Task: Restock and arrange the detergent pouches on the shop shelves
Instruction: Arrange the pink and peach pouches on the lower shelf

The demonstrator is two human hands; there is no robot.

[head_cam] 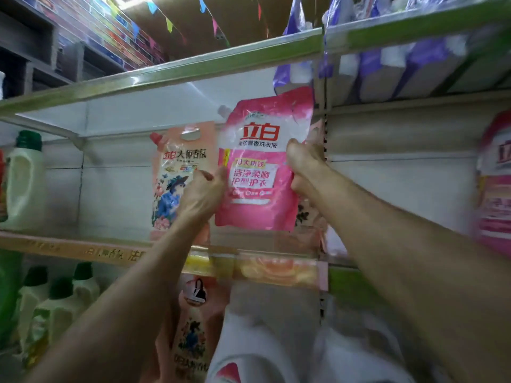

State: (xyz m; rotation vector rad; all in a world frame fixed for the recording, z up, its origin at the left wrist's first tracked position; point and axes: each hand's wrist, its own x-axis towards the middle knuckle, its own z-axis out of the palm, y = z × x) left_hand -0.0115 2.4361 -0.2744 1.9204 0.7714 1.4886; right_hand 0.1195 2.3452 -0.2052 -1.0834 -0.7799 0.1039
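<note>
A pink detergent pouch (257,172) with a white spout at its top left is held upright above the middle shelf (83,251). My left hand (203,193) grips its left edge and my right hand (302,164) grips its right edge. Just left of it stands a peach pouch (177,172) with a red cap and a picture of a lady in a hat, partly covered by my left hand. Behind my right hand another peach pouch (309,217) is mostly hidden.
Purple and white pouches (367,62) fill the top shelf at right. A white bottle with a green cap (25,183) stands at the far left, a pink bottle (495,186) at the far right. More green-capped bottles (55,305) and pouches (190,327) sit on the shelf below.
</note>
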